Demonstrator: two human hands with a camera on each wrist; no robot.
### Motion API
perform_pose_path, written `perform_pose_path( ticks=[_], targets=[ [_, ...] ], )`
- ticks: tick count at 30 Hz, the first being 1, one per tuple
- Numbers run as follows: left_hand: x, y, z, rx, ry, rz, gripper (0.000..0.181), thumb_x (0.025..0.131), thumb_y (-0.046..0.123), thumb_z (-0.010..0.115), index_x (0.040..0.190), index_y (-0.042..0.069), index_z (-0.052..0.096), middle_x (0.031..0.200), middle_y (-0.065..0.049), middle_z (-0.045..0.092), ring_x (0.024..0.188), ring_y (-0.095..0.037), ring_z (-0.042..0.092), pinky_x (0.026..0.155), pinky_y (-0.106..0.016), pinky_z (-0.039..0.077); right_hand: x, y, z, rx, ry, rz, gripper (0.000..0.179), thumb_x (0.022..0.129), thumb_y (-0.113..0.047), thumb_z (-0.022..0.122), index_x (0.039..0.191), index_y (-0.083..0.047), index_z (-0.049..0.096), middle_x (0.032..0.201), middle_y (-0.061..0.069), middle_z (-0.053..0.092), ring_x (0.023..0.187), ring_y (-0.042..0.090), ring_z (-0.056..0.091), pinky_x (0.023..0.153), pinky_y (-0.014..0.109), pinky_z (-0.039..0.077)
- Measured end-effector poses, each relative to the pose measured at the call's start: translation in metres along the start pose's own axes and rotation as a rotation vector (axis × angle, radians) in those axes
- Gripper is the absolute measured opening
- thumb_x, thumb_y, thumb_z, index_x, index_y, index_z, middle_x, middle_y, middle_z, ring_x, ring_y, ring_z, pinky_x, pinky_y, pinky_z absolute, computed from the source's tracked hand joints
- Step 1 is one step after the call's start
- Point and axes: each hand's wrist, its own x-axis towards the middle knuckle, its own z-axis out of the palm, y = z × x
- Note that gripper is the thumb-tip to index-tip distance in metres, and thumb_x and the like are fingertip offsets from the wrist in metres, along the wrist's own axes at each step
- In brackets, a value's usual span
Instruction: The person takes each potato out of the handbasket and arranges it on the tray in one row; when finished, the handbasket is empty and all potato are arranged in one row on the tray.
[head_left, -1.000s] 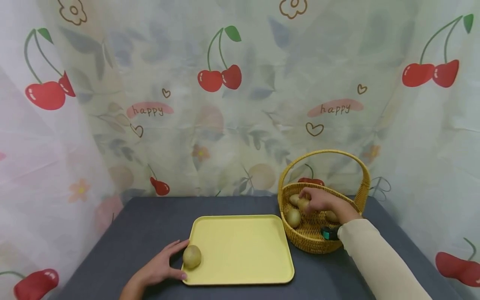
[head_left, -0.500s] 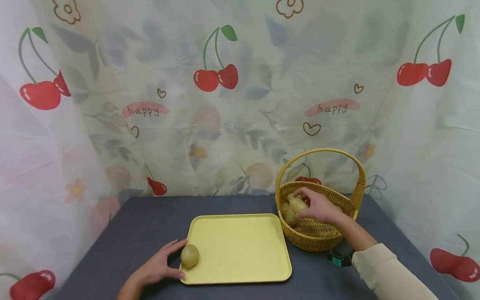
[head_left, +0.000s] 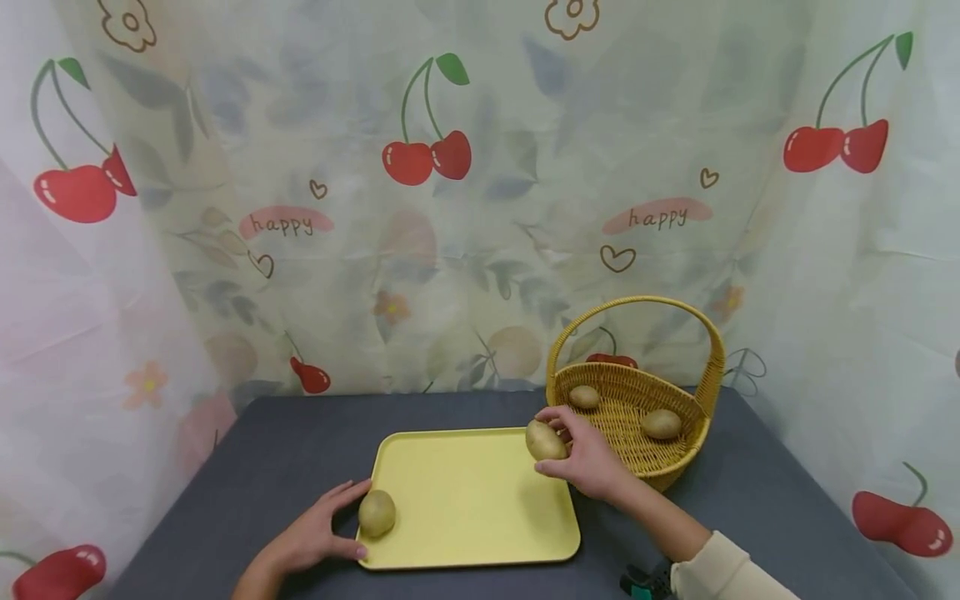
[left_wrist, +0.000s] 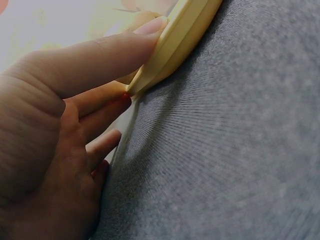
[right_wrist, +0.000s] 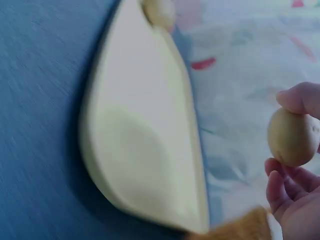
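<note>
My right hand (head_left: 588, 458) holds a potato (head_left: 545, 440) between thumb and fingers, above the back right corner of a yellow tray (head_left: 472, 500). In the right wrist view the same potato (right_wrist: 291, 137) is raised, with a dark shadow on the tray. Another potato (head_left: 377, 512) lies at the tray's left edge. Beside it my left hand (head_left: 311, 533) rests at the tray's left side, fingers fairly straight and spread. The left wrist view has the thumb (left_wrist: 107, 60) against the tray rim (left_wrist: 175, 47) and other fingertips near its outer edge.
A wicker basket (head_left: 637, 371) with a tall handle stands right of the tray, with one potato (head_left: 584, 397) at its back left and another potato (head_left: 662, 424) at its right. A patterned curtain (head_left: 480, 292) hangs behind the dark grey table (head_left: 315, 442).
My right hand has lifted a potato out of the basket and carried it left and toward me, over the tray. The left hand has stayed at the tray's edge.
</note>
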Motion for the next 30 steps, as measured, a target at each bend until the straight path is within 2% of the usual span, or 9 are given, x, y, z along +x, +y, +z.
perform_pose_path(
  ticks=[6, 15, 25, 30],
  targets=[
    [0.0, -0.001, -0.001, -0.01, 0.003, 0.003, 0.09, 0.076, 0.031, 0.084, 0.15, 0.008, 0.039, 0.15, -0.033, 0.026, 0.137, -0.054, 0.018, 0.097, -0.073, 0.023, 0.002, -0.002, 0.045, 0.033, -0.051, -0.031, 0.06, 0.073, -0.015, 0.084, 0.127, -0.012, 0.059, 0.109, 0.009, 0.057, 0.083, 0.019, 0.057, 0.064, 0.031, 0.049],
    [0.0, 0.0, -0.002, -0.003, -0.008, 0.03, 0.09, 0.076, 0.032, 0.083, 0.15, 0.007, 0.038, 0.15, -0.034, 0.024, 0.137, -0.055, 0.017, 0.097, -0.073, 0.023, 0.01, -0.008, 0.111, 0.013, -0.145, -0.003, 0.059, 0.067, -0.017, 0.086, 0.12, -0.011, 0.06, 0.097, 0.0, 0.054, 0.082, 0.013, 0.054, 0.068, 0.028, 0.046],
    [-0.001, 0.0, -0.001, 0.015, 0.002, 0.049, 0.091, 0.075, 0.033, 0.083, 0.15, 0.007, 0.038, 0.149, -0.034, 0.025, 0.136, -0.055, 0.019, 0.097, -0.072, 0.024, 0.024, -0.031, 0.161, 0.004, -0.154, 0.055, 0.058, 0.063, -0.023, 0.088, 0.115, -0.015, 0.062, 0.091, -0.005, 0.055, 0.081, 0.01, 0.053, 0.069, 0.027, 0.044],
    [-0.003, 0.0, -0.001, 0.019, 0.007, 0.064, 0.091, 0.075, 0.033, 0.083, 0.15, 0.007, 0.038, 0.149, -0.034, 0.025, 0.136, -0.055, 0.019, 0.096, -0.072, 0.025, 0.03, -0.038, 0.18, -0.064, -0.137, 0.087, 0.058, 0.064, -0.029, 0.088, 0.115, -0.017, 0.063, 0.09, -0.008, 0.057, 0.079, 0.008, 0.052, 0.069, 0.027, 0.044]
  ],
)
